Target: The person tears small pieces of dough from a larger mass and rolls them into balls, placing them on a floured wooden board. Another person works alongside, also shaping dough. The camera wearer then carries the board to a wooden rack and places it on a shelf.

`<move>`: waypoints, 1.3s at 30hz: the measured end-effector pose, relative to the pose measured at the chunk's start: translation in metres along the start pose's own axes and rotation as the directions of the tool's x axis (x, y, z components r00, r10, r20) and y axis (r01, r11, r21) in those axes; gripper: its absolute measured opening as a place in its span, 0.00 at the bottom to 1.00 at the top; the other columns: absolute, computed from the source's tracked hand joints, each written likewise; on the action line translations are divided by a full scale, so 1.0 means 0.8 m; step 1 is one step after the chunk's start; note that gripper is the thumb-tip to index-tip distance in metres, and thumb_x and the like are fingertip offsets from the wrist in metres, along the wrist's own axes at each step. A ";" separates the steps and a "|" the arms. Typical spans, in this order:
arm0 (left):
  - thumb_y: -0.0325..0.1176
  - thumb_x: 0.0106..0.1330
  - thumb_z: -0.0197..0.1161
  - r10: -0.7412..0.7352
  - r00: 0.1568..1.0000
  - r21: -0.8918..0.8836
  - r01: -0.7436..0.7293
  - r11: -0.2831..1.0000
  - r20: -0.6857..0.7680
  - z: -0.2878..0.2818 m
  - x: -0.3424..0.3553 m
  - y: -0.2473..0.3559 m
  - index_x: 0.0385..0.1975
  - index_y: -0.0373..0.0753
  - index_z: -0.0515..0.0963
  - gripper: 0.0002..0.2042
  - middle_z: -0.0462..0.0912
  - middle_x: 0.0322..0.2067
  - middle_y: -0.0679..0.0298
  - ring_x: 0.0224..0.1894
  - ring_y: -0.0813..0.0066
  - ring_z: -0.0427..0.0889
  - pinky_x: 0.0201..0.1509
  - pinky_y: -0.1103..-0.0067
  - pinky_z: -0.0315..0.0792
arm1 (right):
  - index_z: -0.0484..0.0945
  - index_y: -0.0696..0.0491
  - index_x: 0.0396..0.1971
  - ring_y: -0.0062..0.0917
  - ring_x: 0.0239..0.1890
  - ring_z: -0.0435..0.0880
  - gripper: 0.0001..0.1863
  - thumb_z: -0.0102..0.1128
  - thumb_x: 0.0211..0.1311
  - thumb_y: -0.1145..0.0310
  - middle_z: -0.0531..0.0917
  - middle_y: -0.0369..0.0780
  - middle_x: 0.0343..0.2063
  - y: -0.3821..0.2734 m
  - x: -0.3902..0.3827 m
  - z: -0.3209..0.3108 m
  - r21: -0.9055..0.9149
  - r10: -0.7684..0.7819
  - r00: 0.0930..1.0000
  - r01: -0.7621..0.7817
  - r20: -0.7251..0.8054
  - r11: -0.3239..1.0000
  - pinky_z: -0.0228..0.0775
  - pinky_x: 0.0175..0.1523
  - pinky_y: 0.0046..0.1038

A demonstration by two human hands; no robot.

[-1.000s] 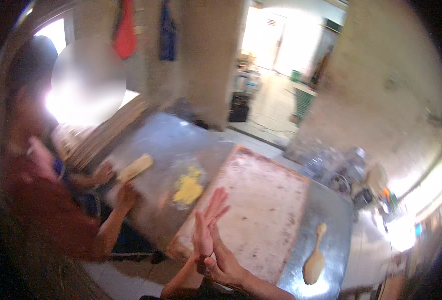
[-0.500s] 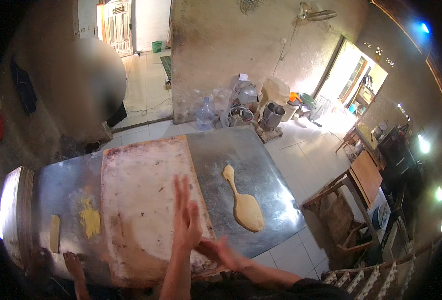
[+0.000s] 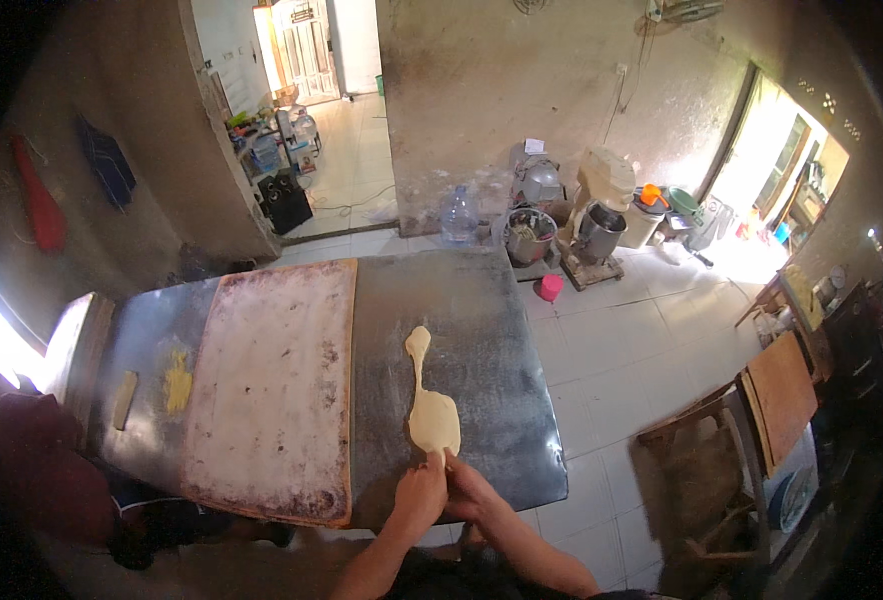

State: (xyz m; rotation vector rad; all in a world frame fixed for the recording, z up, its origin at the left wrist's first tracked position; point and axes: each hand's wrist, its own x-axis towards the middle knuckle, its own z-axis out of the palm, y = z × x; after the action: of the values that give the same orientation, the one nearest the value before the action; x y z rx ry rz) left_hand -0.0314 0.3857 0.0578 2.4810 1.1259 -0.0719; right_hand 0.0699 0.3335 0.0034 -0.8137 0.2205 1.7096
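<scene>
A long, pale piece of dough [image 3: 430,400] lies on the dark metal table [image 3: 502,330], thin at the far end and wide at the near end. My left hand [image 3: 420,492] and my right hand [image 3: 469,488] meet at the dough's near edge and pinch it. Both forearms come in from the lower edge.
A large floured wooden board [image 3: 272,385] covers the table's left half. Yellow dough scraps [image 3: 177,380] and a small stick-shaped piece [image 3: 124,400] lie at the far left, next to a person in red [image 3: 37,470]. Buckets, a water jug [image 3: 459,215] and pots stand on the floor beyond.
The view swung right and steadied. My hands, raised palm to palm above the board before, have dropped to the near end of the dough and taken hold of it.
</scene>
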 end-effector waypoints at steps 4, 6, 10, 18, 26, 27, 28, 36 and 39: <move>0.36 0.72 0.58 0.136 0.990 0.102 -0.139 0.985 0.032 -0.098 -0.089 0.054 0.56 0.33 0.76 0.18 0.83 0.49 0.48 0.53 0.53 0.84 0.53 0.61 0.78 | 0.67 0.59 0.59 0.36 0.51 0.82 0.22 0.40 0.83 0.55 0.82 0.47 0.47 0.031 0.089 -0.083 0.301 -0.080 0.823 -0.113 0.562 0.947 0.77 0.52 0.36; 0.37 0.72 0.58 0.266 0.961 0.044 -0.263 0.964 -0.077 -0.120 -0.075 0.078 0.57 0.38 0.79 0.17 0.83 0.50 0.51 0.54 0.55 0.83 0.56 0.62 0.77 | 0.69 0.54 0.57 0.31 0.47 0.84 0.18 0.44 0.82 0.56 0.82 0.43 0.45 0.034 0.101 -0.123 0.227 -0.138 0.815 0.009 0.563 0.974 0.79 0.43 0.31; 0.41 0.67 0.57 0.594 0.736 -0.171 -0.663 0.728 -0.324 0.041 0.055 -0.002 0.41 0.42 0.85 0.13 0.84 0.37 0.53 0.45 0.52 0.83 0.48 0.57 0.77 | 0.77 0.53 0.47 0.30 0.37 0.83 0.17 0.52 0.76 0.53 0.83 0.41 0.35 0.053 0.023 -0.114 -0.520 -0.465 0.846 0.528 0.260 0.671 0.75 0.32 0.30; 0.37 0.66 0.60 0.550 0.679 0.018 -0.622 0.783 -0.487 0.048 0.076 0.004 0.18 0.43 0.78 0.13 0.78 0.16 0.58 0.20 0.54 0.78 0.28 0.62 0.71 | 0.74 0.53 0.20 0.47 0.19 0.77 0.15 0.57 0.68 0.66 0.77 0.46 0.17 -0.006 -0.165 0.003 -0.836 -0.584 0.626 0.225 0.518 -0.500 0.67 0.24 0.41; 0.31 0.64 0.65 0.580 0.710 -0.175 -0.680 0.712 -0.400 0.000 0.048 -0.069 0.41 0.40 0.84 0.08 0.85 0.35 0.55 0.39 0.55 0.85 0.50 0.64 0.80 | 0.74 0.61 0.51 0.52 0.72 0.64 0.18 0.53 0.70 0.64 0.68 0.59 0.67 -0.041 -0.027 -0.053 -0.705 -0.743 0.438 -0.286 0.507 -0.649 0.53 0.75 0.52; 0.30 0.64 0.65 0.549 0.724 -0.183 -0.658 0.730 -0.418 -0.002 0.040 -0.073 0.45 0.42 0.83 0.11 0.84 0.38 0.55 0.41 0.54 0.85 0.52 0.64 0.80 | 0.72 0.61 0.56 0.54 0.74 0.61 0.20 0.51 0.71 0.63 0.64 0.60 0.70 -0.076 0.005 -0.016 -0.749 -0.801 0.399 -0.325 0.446 -0.578 0.51 0.76 0.53; 0.30 0.63 0.65 0.519 0.739 -0.203 -0.639 0.742 -0.430 -0.005 0.028 -0.073 0.49 0.43 0.83 0.14 0.83 0.41 0.55 0.43 0.53 0.85 0.55 0.64 0.80 | 0.70 0.62 0.60 0.56 0.76 0.57 0.24 0.50 0.71 0.63 0.60 0.61 0.72 -0.089 0.021 -0.002 -0.783 -0.856 0.358 -0.373 0.372 -0.497 0.49 0.78 0.54; 0.21 0.59 0.65 0.137 0.796 -0.386 -0.427 0.817 -0.590 0.007 -0.045 -0.133 0.42 0.44 0.86 0.13 0.82 0.45 0.57 0.40 0.60 0.87 0.44 0.67 0.83 | 0.63 0.63 0.69 0.56 0.75 0.58 0.35 0.55 0.71 0.55 0.64 0.62 0.70 -0.069 -0.031 -0.043 -0.858 -0.867 0.435 -0.322 0.243 -0.401 0.48 0.78 0.54; 0.17 0.59 0.63 0.108 0.830 -0.447 -0.400 0.800 -0.548 -0.003 -0.037 -0.144 0.35 0.42 0.86 0.11 0.83 0.43 0.60 0.32 0.68 0.86 0.34 0.72 0.81 | 0.65 0.63 0.69 0.59 0.75 0.56 0.33 0.54 0.71 0.59 0.64 0.61 0.70 -0.070 0.030 -0.024 -0.789 -0.841 0.445 -0.374 0.307 -0.487 0.49 0.77 0.57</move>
State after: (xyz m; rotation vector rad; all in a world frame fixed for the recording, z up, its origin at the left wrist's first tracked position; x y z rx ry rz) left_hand -0.1360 0.4336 0.0261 2.1268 0.7953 0.9066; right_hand 0.1264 0.3592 -0.0112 -2.5560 -1.2791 -0.0823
